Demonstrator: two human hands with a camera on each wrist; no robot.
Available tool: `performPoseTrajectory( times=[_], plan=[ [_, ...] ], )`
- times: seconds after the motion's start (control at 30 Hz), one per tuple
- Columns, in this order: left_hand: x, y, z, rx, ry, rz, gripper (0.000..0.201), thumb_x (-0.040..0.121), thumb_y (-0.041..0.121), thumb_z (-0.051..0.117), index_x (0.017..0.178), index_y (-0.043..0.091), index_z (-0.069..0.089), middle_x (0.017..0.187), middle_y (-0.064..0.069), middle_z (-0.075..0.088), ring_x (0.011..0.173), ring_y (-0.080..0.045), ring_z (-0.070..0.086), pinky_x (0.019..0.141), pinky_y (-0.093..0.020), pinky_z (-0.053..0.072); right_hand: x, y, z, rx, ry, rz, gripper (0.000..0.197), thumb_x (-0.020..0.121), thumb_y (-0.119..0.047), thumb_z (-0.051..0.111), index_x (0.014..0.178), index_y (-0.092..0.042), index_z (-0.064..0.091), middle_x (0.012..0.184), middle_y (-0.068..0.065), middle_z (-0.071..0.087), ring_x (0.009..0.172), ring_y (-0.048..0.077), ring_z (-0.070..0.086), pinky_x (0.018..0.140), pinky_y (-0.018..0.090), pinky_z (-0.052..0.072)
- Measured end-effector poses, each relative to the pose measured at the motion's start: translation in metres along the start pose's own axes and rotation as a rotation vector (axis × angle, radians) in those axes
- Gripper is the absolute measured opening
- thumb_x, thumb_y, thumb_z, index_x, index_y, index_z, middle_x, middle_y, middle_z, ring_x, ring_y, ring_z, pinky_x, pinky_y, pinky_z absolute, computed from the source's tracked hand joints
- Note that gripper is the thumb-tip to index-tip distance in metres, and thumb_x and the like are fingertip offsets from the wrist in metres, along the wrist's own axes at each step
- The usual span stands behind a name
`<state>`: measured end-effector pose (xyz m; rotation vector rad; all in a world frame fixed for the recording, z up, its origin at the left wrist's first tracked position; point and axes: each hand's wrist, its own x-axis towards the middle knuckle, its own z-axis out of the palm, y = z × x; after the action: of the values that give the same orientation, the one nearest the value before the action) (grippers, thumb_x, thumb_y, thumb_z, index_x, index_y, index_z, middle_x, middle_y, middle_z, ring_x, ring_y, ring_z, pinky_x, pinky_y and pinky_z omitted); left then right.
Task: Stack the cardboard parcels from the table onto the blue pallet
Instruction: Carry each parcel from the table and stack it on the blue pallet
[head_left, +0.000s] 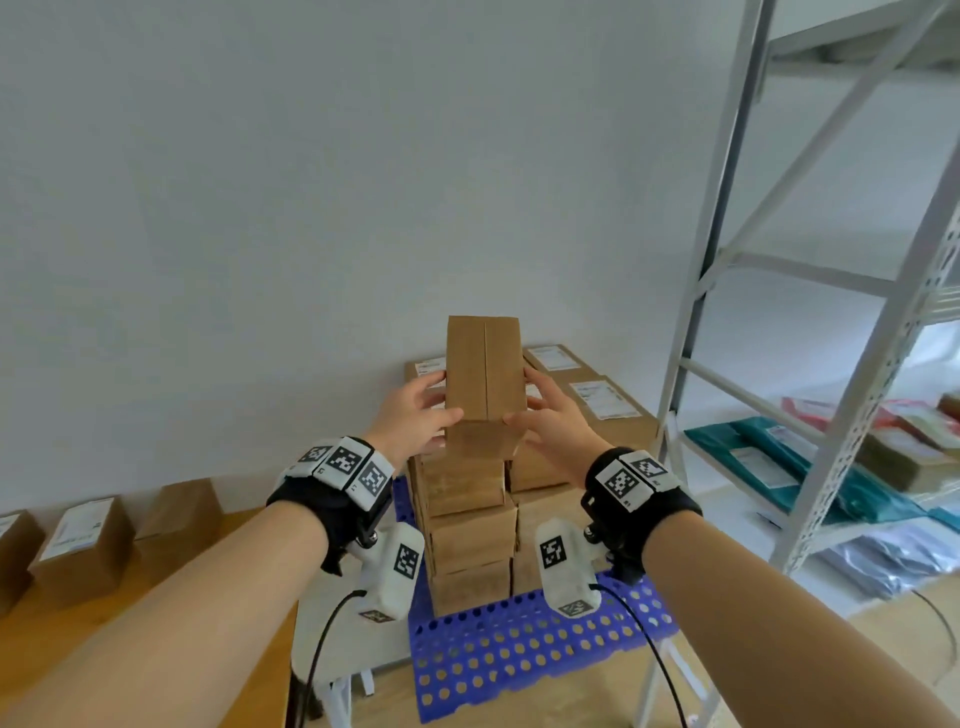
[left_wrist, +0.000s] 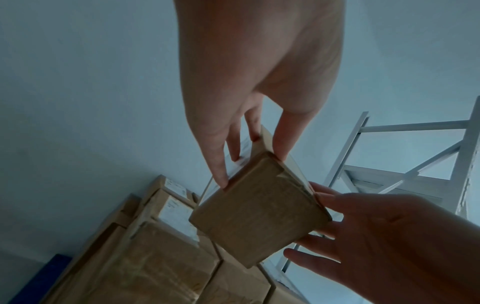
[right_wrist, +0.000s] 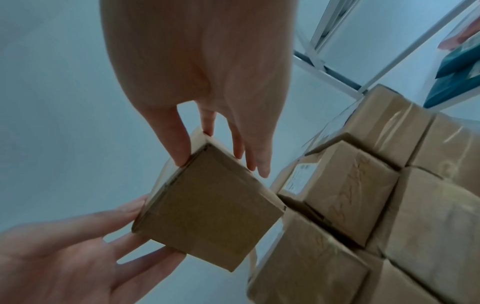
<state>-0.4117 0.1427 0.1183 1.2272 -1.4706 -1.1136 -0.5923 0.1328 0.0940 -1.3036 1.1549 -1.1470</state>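
I hold a plain brown cardboard parcel (head_left: 484, 369) between both hands, just over the top of the stack of parcels (head_left: 467, 519) on the blue pallet (head_left: 519, 639). My left hand (head_left: 449, 396) grips its left edge, thumb on the near top face and fingers down the side. My right hand (head_left: 517, 396) grips the right edge the same way. In the left wrist view the parcel (left_wrist: 259, 216) shows its end face, with the left hand (left_wrist: 252, 169) around its upper corner. The right wrist view shows the parcel (right_wrist: 207, 216) left of the stack. Whether it touches the stack I cannot tell.
The wooden table (head_left: 52, 649) at the lower left carries several more parcels (head_left: 83, 545). A white metal shelf rack (head_left: 831, 364) stands close on the right, with teal and red mail bags (head_left: 779, 457) on it. A wall is directly behind the stack. Bare pallet deck lies in front.
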Motion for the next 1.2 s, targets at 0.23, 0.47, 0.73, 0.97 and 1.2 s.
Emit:
performPoseTrajectory(
  times=[0.23,0.47,0.73,0.97,1.2],
  plan=[
    [0.081,0.016,0.03,-0.013,-0.078,-0.02,0.056,0.087,0.007,0.064,0.138,0.016,0.043,0.109,-0.003,0.065,0.095,-0.02,0.066,0.08,-0.033,0.056,0.058,-0.02,-0.057,-0.042,0.017,0.0,0.064,0.089,-0.003,0.056,0.142,-0.032,0.034,0.124,0.006,0.06,0.114,0.024,0.056,0.099,0.046,0.044],
    [0.169,0.034,0.054,-0.041,-0.102,-0.052,0.059,0.087,0.007,0.064,0.14,0.015,0.039,0.105,-0.012,0.068,0.088,-0.027,0.069,0.08,-0.038,0.057,0.133,-0.039,-0.103,-0.032,0.044,0.038,0.057,0.09,-0.007,0.057,0.139,-0.03,0.039,0.119,0.007,0.059,0.101,0.021,0.059,0.077,0.033,0.052],
    [0.241,0.033,0.087,0.038,-0.109,-0.118,0.061,0.088,0.014,0.064,0.142,0.016,0.036,0.115,-0.012,0.065,0.087,-0.027,0.07,0.072,-0.032,0.058,0.2,-0.032,-0.147,-0.116,0.003,0.113,0.063,0.09,-0.017,0.061,0.144,-0.031,0.031,0.13,0.006,0.053,0.119,0.026,0.051,0.107,0.054,0.035],
    [0.29,0.021,0.116,0.019,-0.055,-0.213,0.065,0.088,0.013,0.064,0.145,0.014,0.032,0.113,-0.012,0.062,0.089,-0.031,0.07,0.082,-0.041,0.056,0.256,-0.02,-0.181,-0.105,-0.091,0.149,0.062,0.09,-0.015,0.061,0.144,-0.026,0.032,0.119,0.004,0.057,0.102,0.02,0.057,0.098,0.048,0.043],
    [0.317,0.01,0.141,0.0,0.003,-0.306,0.061,0.089,0.012,0.062,0.144,0.016,0.035,0.123,-0.008,0.058,0.092,-0.024,0.067,0.084,-0.038,0.055,0.295,0.004,-0.203,-0.08,-0.131,0.192,0.062,0.09,-0.013,0.06,0.144,-0.022,0.031,0.108,0.004,0.059,0.091,0.019,0.059,0.082,0.041,0.05]
  ],
)
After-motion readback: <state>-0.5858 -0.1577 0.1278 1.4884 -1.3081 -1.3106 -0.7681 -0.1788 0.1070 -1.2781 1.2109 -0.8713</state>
